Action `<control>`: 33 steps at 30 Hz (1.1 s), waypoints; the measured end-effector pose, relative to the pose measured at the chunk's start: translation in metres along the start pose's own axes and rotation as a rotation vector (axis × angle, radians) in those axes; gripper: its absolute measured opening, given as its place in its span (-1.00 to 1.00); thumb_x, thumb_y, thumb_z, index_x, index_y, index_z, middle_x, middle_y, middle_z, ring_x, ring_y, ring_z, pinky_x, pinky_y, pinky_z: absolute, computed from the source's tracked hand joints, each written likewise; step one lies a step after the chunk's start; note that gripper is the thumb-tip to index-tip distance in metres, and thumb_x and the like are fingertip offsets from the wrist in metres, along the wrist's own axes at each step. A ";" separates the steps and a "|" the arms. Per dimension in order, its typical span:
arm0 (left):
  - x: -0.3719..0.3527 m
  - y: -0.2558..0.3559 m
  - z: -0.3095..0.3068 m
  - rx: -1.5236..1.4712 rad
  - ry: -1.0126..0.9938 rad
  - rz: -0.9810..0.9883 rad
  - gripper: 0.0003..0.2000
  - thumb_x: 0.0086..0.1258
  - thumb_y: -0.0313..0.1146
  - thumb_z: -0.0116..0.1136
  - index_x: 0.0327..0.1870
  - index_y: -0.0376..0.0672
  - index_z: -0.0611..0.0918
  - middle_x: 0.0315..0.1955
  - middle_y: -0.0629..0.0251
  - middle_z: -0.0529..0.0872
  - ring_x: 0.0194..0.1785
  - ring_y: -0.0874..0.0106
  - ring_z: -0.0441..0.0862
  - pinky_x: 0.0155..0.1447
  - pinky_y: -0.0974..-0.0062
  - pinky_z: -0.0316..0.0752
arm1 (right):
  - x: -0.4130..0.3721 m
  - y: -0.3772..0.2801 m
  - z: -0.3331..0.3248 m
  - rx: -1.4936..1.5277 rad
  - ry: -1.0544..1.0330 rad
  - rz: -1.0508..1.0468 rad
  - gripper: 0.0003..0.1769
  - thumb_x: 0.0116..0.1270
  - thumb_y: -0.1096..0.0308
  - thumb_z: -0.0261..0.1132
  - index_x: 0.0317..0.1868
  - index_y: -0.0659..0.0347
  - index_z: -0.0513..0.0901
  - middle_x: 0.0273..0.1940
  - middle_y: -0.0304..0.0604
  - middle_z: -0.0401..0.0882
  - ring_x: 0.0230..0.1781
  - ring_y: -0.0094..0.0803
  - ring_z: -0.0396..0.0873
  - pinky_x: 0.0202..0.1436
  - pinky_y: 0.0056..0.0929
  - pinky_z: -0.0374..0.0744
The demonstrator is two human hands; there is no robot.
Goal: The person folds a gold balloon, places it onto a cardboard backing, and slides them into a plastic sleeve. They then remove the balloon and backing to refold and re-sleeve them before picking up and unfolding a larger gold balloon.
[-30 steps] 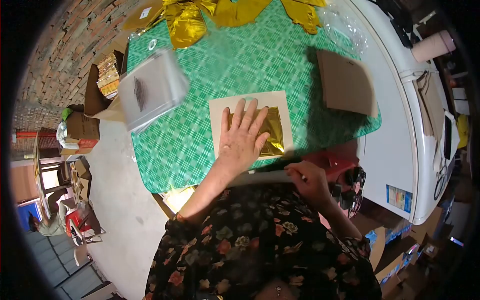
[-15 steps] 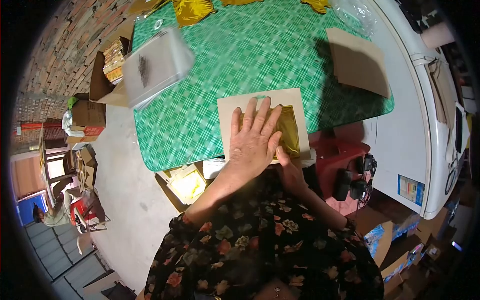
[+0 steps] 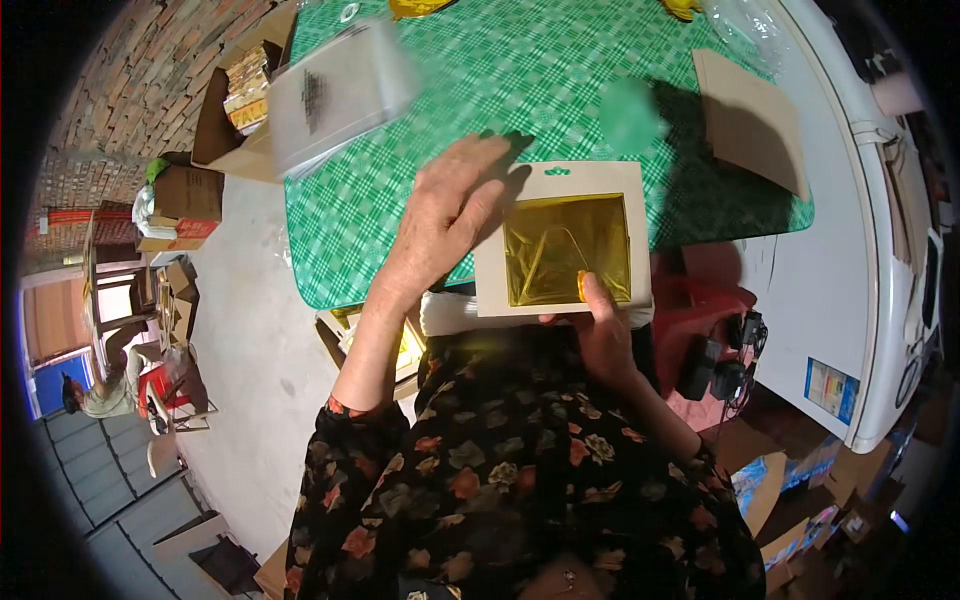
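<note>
My right hand (image 3: 605,335) grips the lower edge of a pale cardboard box card (image 3: 490,270), its thumb on the front and other fingers underneath. A shiny gold film panel (image 3: 560,240) fills the card's square opening, with creases across it. At the card's top is a small hanger slot. Beside the card's left edge my left hand (image 3: 445,205) is raised over the table with its fingers stretched out, holding nothing. The card's underside is hidden.
A green checked table (image 3: 360,230) lies in front of me. On it are a stack of clear plastic sleeves (image 3: 340,100) and a brown cardboard sheet (image 3: 745,120). A box of lit cards (image 3: 410,350) stands below. A person (image 3: 110,395) sits far left.
My left hand has lifted off the gold panel and moved left of the card. My right thumb now lies on the panel's lower edge. The whole view has shifted slightly.
</note>
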State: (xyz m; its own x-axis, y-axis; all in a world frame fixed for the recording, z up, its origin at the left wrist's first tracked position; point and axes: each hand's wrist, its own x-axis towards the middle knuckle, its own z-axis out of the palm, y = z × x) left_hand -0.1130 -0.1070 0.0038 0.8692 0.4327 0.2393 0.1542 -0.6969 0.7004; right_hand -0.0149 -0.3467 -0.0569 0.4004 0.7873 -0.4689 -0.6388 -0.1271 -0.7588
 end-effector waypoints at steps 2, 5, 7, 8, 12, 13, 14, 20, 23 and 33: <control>-0.001 -0.004 0.005 0.028 0.035 0.081 -0.64 0.53 -0.37 0.28 0.30 -0.15 0.71 0.35 0.15 0.69 0.54 0.03 0.48 0.56 0.06 0.34 | 0.001 0.001 0.002 0.038 -0.012 -0.037 -0.49 0.79 0.05 -0.08 0.29 0.33 0.55 -0.08 -0.08 0.73 -0.12 -0.35 0.70 0.08 -0.30 0.65; 0.004 0.006 0.011 0.113 -0.055 0.237 -0.66 0.53 -0.34 0.29 0.28 -0.13 0.73 0.36 0.19 0.70 0.56 0.07 0.46 0.58 0.07 0.31 | 0.001 0.000 0.003 0.059 -0.019 -0.058 -0.51 0.78 0.07 -0.06 0.29 0.33 0.55 -0.09 -0.08 0.73 -0.13 -0.34 0.70 0.07 -0.30 0.65; 0.007 0.002 0.018 0.200 -0.172 0.269 -0.56 0.62 -0.12 0.19 0.46 0.04 0.63 0.51 0.37 0.56 0.68 0.18 0.29 0.72 0.05 0.11 | 0.002 0.000 0.002 0.057 -0.030 -0.068 -0.52 0.78 0.08 -0.04 0.29 0.33 0.55 -0.08 -0.08 0.73 -0.13 -0.34 0.70 0.06 -0.30 0.65; 0.008 0.003 0.022 0.246 -0.195 0.297 -0.55 0.62 -0.10 0.17 0.47 0.06 0.62 0.53 0.40 0.54 0.70 0.19 0.25 0.73 0.04 0.08 | 0.002 0.001 0.001 0.055 -0.039 -0.077 -0.53 0.77 0.08 -0.03 0.29 0.32 0.54 -0.07 -0.08 0.73 -0.13 -0.34 0.71 0.05 -0.31 0.66; 0.020 0.002 0.034 0.349 -0.286 0.387 -0.47 0.70 0.11 -0.11 0.58 0.18 0.51 0.64 0.50 0.38 0.74 0.28 0.13 0.80 0.03 -0.10 | 0.003 0.004 -0.004 0.063 -0.027 -0.046 -0.56 0.76 0.13 0.01 0.33 0.31 0.52 -0.02 -0.07 0.71 -0.13 -0.34 0.71 -0.03 -0.31 0.69; 0.023 0.001 0.036 0.375 -0.302 0.412 -0.46 0.72 0.13 -0.16 0.59 0.20 0.49 0.65 0.50 0.35 0.75 0.28 0.12 0.81 0.03 -0.13 | 0.003 0.003 -0.004 0.075 -0.026 -0.049 -0.56 0.75 0.14 0.02 0.35 0.30 0.51 0.01 -0.07 0.71 -0.12 -0.34 0.71 -0.04 -0.31 0.69; 0.024 -0.002 0.039 0.404 -0.322 0.422 -0.46 0.73 0.13 -0.20 0.61 0.21 0.46 0.66 0.52 0.32 0.75 0.28 0.11 0.81 0.03 -0.14 | 0.004 0.002 -0.002 0.088 -0.026 -0.051 -0.57 0.75 0.15 0.03 0.36 0.30 0.50 0.03 -0.07 0.70 -0.12 -0.34 0.72 -0.05 -0.31 0.70; 0.026 -0.011 0.045 0.498 -0.349 0.436 -0.47 0.77 0.11 -0.27 0.64 0.25 0.40 0.70 0.54 0.24 0.76 0.28 0.08 0.82 0.02 -0.19 | 0.005 0.005 0.002 0.134 -0.035 -0.053 -0.54 0.72 0.18 0.10 0.42 0.31 0.45 0.10 -0.09 0.67 -0.05 -0.31 0.72 0.06 -0.29 0.70; 0.026 -0.014 0.046 0.486 -0.336 0.436 -0.47 0.76 0.11 -0.26 0.64 0.27 0.40 0.69 0.54 0.25 0.75 0.29 0.09 0.82 0.01 -0.19 | 0.020 0.033 -0.005 0.038 0.020 -0.099 -0.54 0.72 0.21 0.09 0.42 0.35 0.46 0.12 -0.04 0.66 0.02 -0.22 0.70 0.15 -0.26 0.68; 0.024 -0.017 0.049 0.479 -0.344 0.414 -0.46 0.75 0.14 -0.23 0.65 0.29 0.38 0.70 0.56 0.22 0.78 0.36 0.01 0.83 0.05 -0.32 | 0.022 0.060 -0.024 -0.898 0.026 -0.641 -0.48 0.69 0.57 -0.13 0.55 0.65 0.26 0.54 0.43 0.33 0.56 0.13 0.40 0.62 -0.12 0.42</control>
State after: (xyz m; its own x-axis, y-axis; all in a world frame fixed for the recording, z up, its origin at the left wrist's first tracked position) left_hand -0.0716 -0.1126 -0.0352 0.9875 -0.0707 0.1408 -0.0992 -0.9733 0.2072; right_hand -0.0284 -0.3514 -0.1237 0.5073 0.8523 0.1274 0.3975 -0.1003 -0.9121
